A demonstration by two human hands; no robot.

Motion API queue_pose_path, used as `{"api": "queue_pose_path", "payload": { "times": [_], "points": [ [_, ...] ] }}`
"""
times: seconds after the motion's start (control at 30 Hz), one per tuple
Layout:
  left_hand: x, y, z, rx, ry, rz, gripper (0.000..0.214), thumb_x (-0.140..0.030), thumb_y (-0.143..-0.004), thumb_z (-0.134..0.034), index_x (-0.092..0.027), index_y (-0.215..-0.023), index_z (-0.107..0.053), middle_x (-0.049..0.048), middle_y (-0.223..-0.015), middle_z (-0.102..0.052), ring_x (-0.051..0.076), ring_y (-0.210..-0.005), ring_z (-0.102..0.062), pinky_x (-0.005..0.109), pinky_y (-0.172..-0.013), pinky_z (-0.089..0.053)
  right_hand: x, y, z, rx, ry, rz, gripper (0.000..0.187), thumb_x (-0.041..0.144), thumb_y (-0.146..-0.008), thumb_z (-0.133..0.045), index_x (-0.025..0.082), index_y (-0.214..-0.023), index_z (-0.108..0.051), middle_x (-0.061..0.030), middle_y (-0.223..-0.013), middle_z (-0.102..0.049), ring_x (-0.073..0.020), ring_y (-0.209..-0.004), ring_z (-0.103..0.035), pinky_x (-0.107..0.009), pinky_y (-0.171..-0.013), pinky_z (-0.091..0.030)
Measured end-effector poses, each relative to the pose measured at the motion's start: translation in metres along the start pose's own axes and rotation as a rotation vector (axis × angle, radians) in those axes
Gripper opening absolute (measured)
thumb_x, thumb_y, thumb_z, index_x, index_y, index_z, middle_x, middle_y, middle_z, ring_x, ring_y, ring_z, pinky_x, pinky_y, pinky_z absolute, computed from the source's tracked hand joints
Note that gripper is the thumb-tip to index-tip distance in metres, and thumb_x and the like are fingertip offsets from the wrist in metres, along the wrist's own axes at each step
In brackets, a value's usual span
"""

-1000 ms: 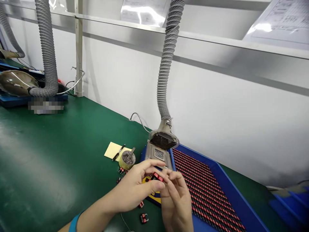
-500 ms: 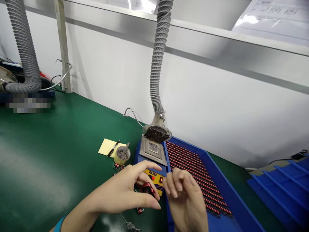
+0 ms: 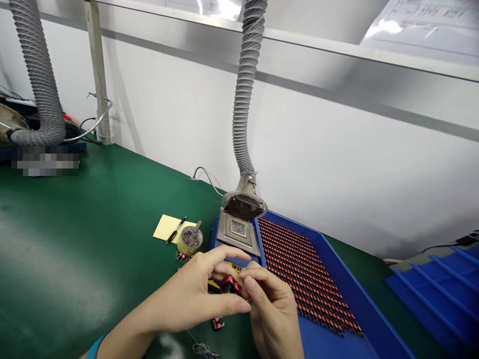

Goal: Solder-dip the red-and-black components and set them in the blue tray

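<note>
My left hand (image 3: 196, 294) and my right hand (image 3: 271, 311) meet low in the view, both pinching a small red-and-black component (image 3: 230, 285) between their fingertips. Its underside is hidden by my fingers. Just behind my hands stands a blue soldering station (image 3: 238, 232) with a metal plate, its yellow panel mostly covered. Another loose component (image 3: 217, 323) lies on the green mat (image 3: 93, 249) below my left hand. A small cluster of similar parts (image 3: 181, 257) lies near my left fingertips. To my right, a blue tray (image 3: 348, 284) holds dense rows of red-and-black components.
A metal cup of grey solder scraps (image 3: 189, 241) and a yellow note with a pen (image 3: 166, 227) sit left of the station. Ribbed grey fume hoses (image 3: 245, 99) descend from above. A blue rack (image 3: 434, 294) stands at the right, and a tangled wire (image 3: 202, 350) lies at the bottom.
My right hand has closed in from its apart position, and its fingertips now meet the component in my left hand. The camera has shifted little since the previous frame.
</note>
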State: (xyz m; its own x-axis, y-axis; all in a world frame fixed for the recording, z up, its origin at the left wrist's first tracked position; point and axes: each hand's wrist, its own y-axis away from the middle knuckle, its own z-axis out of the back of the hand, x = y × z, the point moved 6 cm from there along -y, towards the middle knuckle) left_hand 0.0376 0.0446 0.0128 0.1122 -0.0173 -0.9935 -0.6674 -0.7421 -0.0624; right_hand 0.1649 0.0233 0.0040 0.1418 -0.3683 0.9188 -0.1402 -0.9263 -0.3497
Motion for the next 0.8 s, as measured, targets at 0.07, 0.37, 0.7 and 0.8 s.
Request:
{"api": "queue_pose_path", "payload": {
  "times": [0.07,0.37,0.7,0.8],
  "points": [
    [0.0001,-0.0002,0.0004,-0.006,0.001,-0.005,0.046,-0.022,-0.077,-0.072,-0.030,-0.119,-0.056,-0.0012,-0.092,-0.066,0.017,-0.094,-0.060,0.030,-0.084,-0.049,0.0003,-0.0008,-0.0001,-0.007,-0.001,0.005,0.007,0.031,-0.079,-0.074,0.026,-0.075,-0.076,0.0000,-0.067,-0.065,-0.0090,-0.057,-0.057,-0.016,-0.053,-0.048],
    [-0.0011,0.0004,0.0013,-0.007,-0.005,-0.027,0.044,-0.021,-0.078,-0.070,-0.028,-0.120,-0.057,-0.0005,-0.091,-0.067,0.016,-0.092,-0.062,0.027,-0.078,-0.050,-0.0006,0.0001,0.0010,-0.047,0.054,0.054,0.013,0.031,-0.081,-0.072,0.023,-0.072,-0.074,0.0012,-0.060,-0.061,-0.0094,-0.058,-0.055,-0.017,-0.056,-0.048],
    [-0.0023,-0.0005,0.0004,-0.004,0.006,-0.024,0.042,-0.020,-0.079,-0.068,-0.029,-0.119,-0.058,-0.0012,-0.092,-0.066,0.016,-0.089,-0.061,0.029,-0.080,-0.050,-0.0026,0.0000,-0.0003,-0.077,-0.001,-0.004,0.014,0.033,-0.078,-0.075,0.022,-0.068,-0.073,0.0017,-0.058,-0.056,-0.0100,-0.055,-0.052,-0.020,-0.055,-0.048],
    [-0.0036,-0.0010,-0.0019,-0.004,0.057,-0.061,0.033,-0.019,-0.085,-0.061,-0.026,-0.117,-0.056,-0.0005,-0.091,-0.066,0.015,-0.088,-0.061,0.029,-0.082,-0.049,-0.0017,0.0005,-0.0002,-0.103,-0.003,0.002,0.019,0.034,-0.078,-0.074,0.021,-0.065,-0.071,0.0022,-0.057,-0.055,-0.0091,-0.053,-0.050,-0.018,-0.051,-0.046]
  ]
}}
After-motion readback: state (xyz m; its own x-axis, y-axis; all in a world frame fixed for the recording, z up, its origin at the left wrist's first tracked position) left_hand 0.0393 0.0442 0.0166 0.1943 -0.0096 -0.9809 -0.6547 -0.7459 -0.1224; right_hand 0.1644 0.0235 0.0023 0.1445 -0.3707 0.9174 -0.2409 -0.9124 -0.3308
